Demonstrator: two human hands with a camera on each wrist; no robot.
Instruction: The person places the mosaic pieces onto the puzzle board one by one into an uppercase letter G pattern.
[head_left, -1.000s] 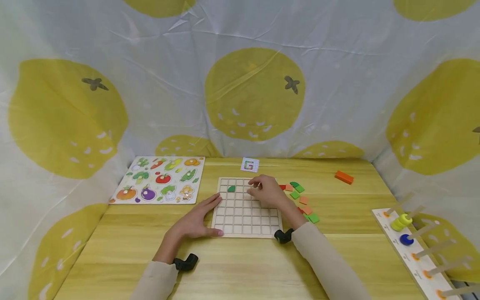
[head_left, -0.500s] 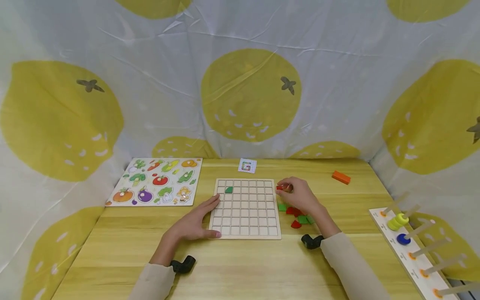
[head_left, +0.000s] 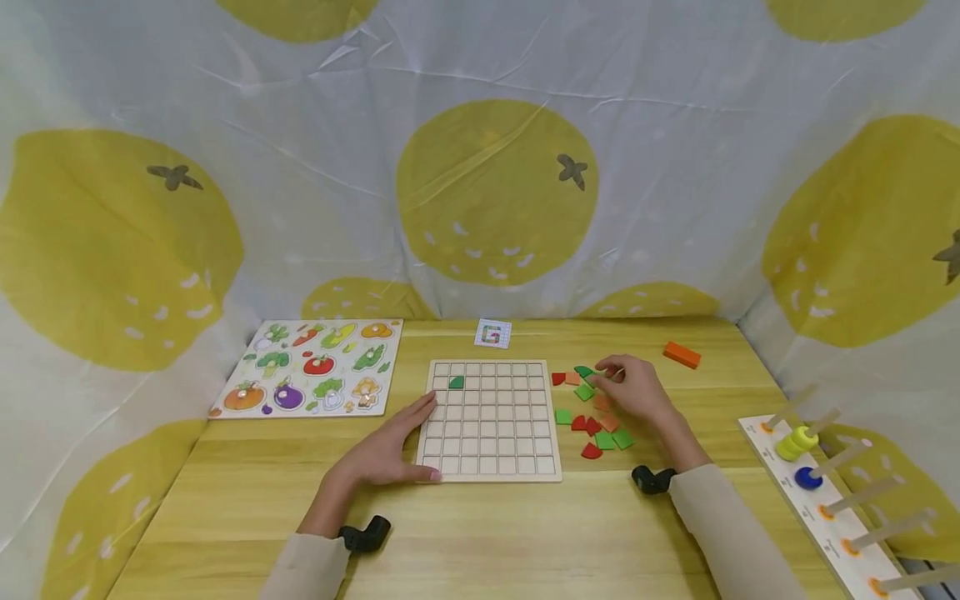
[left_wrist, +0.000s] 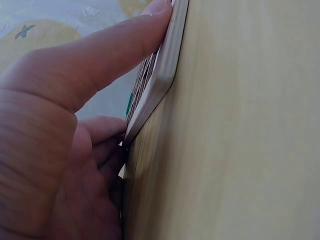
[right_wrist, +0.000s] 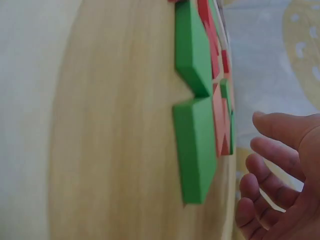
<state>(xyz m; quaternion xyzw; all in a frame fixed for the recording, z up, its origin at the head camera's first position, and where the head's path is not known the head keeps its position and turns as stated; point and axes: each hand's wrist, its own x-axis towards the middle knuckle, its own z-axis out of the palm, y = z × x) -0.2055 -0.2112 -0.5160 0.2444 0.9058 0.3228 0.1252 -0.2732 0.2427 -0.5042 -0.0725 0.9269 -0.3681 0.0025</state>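
A wooden grid board (head_left: 491,481) lies in the middle of the table, with one dark green quarter-round tile (head_left: 456,382) in an upper-left cell. My left hand (head_left: 387,447) rests at the board's left side, fingers along the edge and thumb on the near corner. The left wrist view shows that thumb (left_wrist: 115,52) on top of the board's rim. To the right of the board lie loose tiles, among them a red quarter-round (head_left: 592,451) and a light green square (head_left: 563,417). My right hand (head_left: 636,387) hovers at their far right, fingers loosely bent, holding nothing visible.
A small pattern card (head_left: 492,333) with a letter G lies behind the board. At the back left is a vegetable puzzle board (head_left: 389,379). An orange block (head_left: 682,355) sits back right, and a peg board with rings (head_left: 828,521) stands along the right edge.
My right hand has moved from over the board's far part rightward to the loose tiles, then a little further right, uncovering several of them. The left hand has stayed at the board's edge.
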